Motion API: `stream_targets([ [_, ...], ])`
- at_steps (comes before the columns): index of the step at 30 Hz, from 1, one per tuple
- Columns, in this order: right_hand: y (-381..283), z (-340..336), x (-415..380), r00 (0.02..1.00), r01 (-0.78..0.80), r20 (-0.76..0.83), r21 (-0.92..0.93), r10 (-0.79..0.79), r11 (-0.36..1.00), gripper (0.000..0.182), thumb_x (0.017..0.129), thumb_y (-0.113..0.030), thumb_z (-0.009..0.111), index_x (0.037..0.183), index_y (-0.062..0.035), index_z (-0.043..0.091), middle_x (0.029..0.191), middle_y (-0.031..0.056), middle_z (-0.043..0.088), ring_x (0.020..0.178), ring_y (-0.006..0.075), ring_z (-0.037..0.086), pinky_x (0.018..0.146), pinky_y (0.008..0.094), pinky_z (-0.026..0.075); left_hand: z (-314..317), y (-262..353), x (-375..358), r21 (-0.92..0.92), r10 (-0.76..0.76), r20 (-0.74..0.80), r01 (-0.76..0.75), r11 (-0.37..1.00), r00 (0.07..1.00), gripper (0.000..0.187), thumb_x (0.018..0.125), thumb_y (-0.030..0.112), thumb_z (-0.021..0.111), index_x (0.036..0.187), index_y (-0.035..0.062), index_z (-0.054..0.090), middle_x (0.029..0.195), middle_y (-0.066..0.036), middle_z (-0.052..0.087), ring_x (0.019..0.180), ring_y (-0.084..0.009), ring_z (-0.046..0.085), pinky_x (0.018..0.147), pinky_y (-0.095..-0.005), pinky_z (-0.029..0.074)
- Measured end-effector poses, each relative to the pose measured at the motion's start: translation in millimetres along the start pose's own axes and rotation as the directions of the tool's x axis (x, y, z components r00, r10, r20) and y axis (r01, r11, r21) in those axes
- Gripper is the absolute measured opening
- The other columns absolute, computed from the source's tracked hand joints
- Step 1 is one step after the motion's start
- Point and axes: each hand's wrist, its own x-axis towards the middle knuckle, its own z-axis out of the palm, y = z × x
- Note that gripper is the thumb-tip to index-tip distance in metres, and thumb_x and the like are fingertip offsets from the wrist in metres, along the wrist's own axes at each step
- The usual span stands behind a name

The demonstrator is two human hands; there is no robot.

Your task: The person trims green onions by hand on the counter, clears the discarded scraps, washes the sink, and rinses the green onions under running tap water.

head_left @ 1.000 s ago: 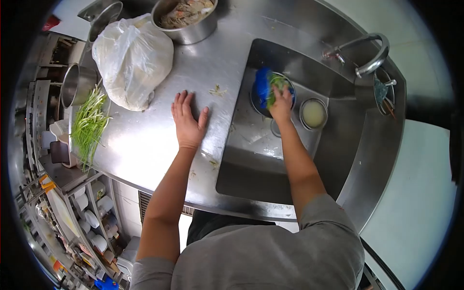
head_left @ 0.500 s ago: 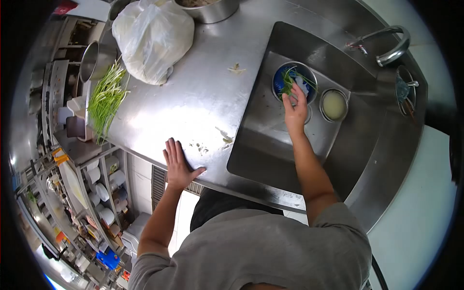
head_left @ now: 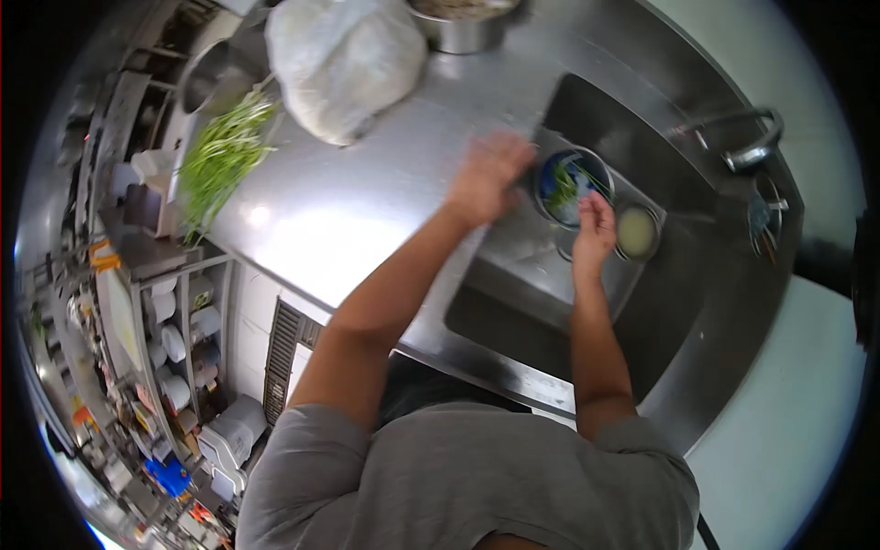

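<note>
Inside the steel sink [head_left: 513, 312] sits a round bowl [head_left: 605, 170] with a blue inside, holding green stalks [head_left: 562, 188] and something pale. My right hand [head_left: 594, 231] is at the bowl's near right rim, its fingers curled together; what they pinch is hidden. Just right of it stands a small round container [head_left: 636, 231] with cloudy pale yellow contents. My left hand [head_left: 492, 177], smeared by motion, is over the sink's left edge beside the bowl, and its fingers cannot be made out clearly.
A tap [head_left: 756, 147] curves over the sink's far right side. On the counter [head_left: 367, 202] lie a bunch of long green stalks [head_left: 225, 160] and a full white plastic bag [head_left: 344, 69]. A metal pot [head_left: 467, 35] stands behind. Shelves with stacked dishes [head_left: 174, 344] are at left.
My left hand has lifted off the counter's front edge and swung right toward the bowl. My right hand has moved from over the greens to the bowl's near right rim. The view has shifted.
</note>
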Motion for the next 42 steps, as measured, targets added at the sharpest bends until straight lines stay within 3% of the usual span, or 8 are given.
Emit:
stream_targets([
  [10,-67.3,156.5,-11.1,0.848,0.514,0.438,-0.536,-0.3,0.67,0.047,0.082,-0.02,0.062,0.125,-0.0029,0.049,0.13,0.0202,0.046,0.124,0.0353,0.039,0.105,0.0485,0.027,-62.3,-194.4,-156.8,-0.291,-0.624,-0.577,0.582,0.76,0.527,0.058,0.087,0.023,0.056,0.134,-0.0041,0.036,0.141,-0.026,0.032,0.133,-0.0402,0.026,0.11,-0.0454,0.022],
  [15,-51.4,271.1,15.5,0.702,0.709,0.681,-0.644,-0.207,0.288,0.062,0.091,-0.04,0.047,0.14,-0.0062,0.032,0.147,0.0157,0.029,0.139,0.0309,0.019,0.112,0.0519,0.007,-62.1,-238.3,-126.5,0.152,-0.6,-0.398,0.695,0.703,0.694,0.069,0.091,0.041,0.043,0.14,-0.0045,0.027,0.149,-0.02,0.022,0.14,-0.0338,0.013,0.111,-0.053,0.007],
  [24,-38.6,177.8,51.5,0.947,0.294,0.251,-0.93,-0.202,0.222,0.08,0.084,-0.064,0.043,0.144,-0.013,0.027,0.149,0.0148,0.026,0.139,0.0279,0.02,0.106,0.0584,0.013,-26.1,-66.3,-107.0,-0.123,-0.184,-0.01,0.181,0.976,0.983,0.069,0.088,0.035,0.051,0.14,-0.0031,0.026,0.149,-0.021,0.021,0.14,-0.0336,0.012,0.113,-0.0489,0.009],
  [26,-23.3,116.1,62.7,0.893,-0.382,-0.097,-0.682,0.44,0.624,0.084,0.086,-0.066,0.038,0.133,0.0037,0.04,0.137,0.0248,0.041,0.126,0.0382,0.04,0.105,0.0469,0.027,-19.2,-53.0,-113.4,-0.346,0.066,-0.037,-0.075,0.935,0.997,0.063,0.087,0.028,0.053,0.14,0.0008,0.03,0.147,-0.019,0.026,0.139,-0.0322,0.018,0.112,-0.0467,0.014],
  [28,-0.5,80.4,57.8,0.966,-0.252,-0.238,-0.951,0.096,0.18,0.069,0.089,-0.053,0.046,0.129,0.0026,0.046,0.135,0.0258,0.042,0.127,0.0364,0.039,0.106,0.0478,0.027,-20.8,-55.8,-116.5,-0.602,0.061,-0.231,-0.192,0.775,0.971,0.055,0.087,0.019,0.053,0.138,0.0054,0.036,0.143,-0.017,0.034,0.135,-0.0321,0.026,0.11,-0.0464,0.021],
  [32,-67.3,195.9,-58.0,0.908,0.389,0.236,-0.784,-0.347,0.484,0.049,0.091,-0.028,0.053,0.128,0.0029,0.046,0.13,0.0229,0.047,0.121,0.0374,0.044,0.105,0.0432,0.03,-55.7,-142.0,-146.4,-0.627,-0.347,-0.52,-0.072,0.776,0.781,0.027,0.085,0.005,0.052,0.111,0.0036,0.059,0.114,-0.016,0.058,0.104,-0.0342,0.053,0.09,-0.0408,0.042],
  [34,-53.4,275.5,-132.3,0.872,0.373,0.46,-0.406,-0.166,0.834,0.047,0.084,-0.014,0.058,0.127,0.0015,0.047,0.132,0.0196,0.046,0.124,0.0359,0.04,0.107,0.0473,0.025,-101.3,-190.2,-160.3,-0.716,-0.603,-0.451,0.137,0.684,0.658,0.016,0.088,0.01,0.051,0.094,0.0019,0.063,0.097,-0.017,0.062,0.093,-0.0338,0.056,0.083,-0.0406,0.044],
  [42,-70.3,445.5,-150.6,0.579,0.773,0.794,-0.459,-0.188,0.438,0.076,0.086,-0.05,0.049,0.14,-0.0006,0.03,0.147,0.0164,0.027,0.139,0.028,0.02,0.112,0.0499,0.011,-150.0,-280.6,-207.2,-0.468,-0.547,-0.651,0.289,0.835,0.526,0.011,0.085,0.009,0.06,0.093,0.0045,0.065,0.091,-0.01,0.063,0.086,-0.0254,0.056,0.079,-0.0347,0.044],
])
